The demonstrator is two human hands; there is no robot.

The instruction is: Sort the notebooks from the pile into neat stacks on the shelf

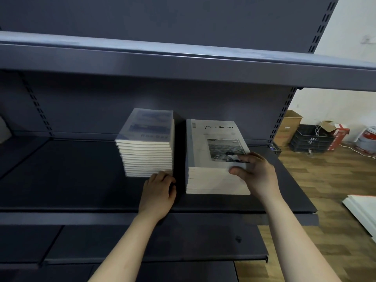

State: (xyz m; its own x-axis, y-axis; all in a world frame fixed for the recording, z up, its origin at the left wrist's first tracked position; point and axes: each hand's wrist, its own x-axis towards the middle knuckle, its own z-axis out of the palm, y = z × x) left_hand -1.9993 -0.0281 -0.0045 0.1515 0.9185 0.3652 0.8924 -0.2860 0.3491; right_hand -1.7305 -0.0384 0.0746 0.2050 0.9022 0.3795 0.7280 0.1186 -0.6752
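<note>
right hand [257, 173] grip spreads open on the right notebook stack [213, 159] near the shelf [81, 180] front edge; left hand [158, 192], seemingly curled empty, touches the left notebook stack [146, 143].

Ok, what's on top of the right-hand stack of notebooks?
The right hand rests on the front right corner of the right stack, fingers on its top cover, thumb against the page edges. Nothing else lies on it. The cover's corner under the hand is hidden.

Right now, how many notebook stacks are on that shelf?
2. The taller blue-cover stack sits left, left hand at its base; the "Time & Memory" stack sits right, under the right hand. None looks hidden.
</note>
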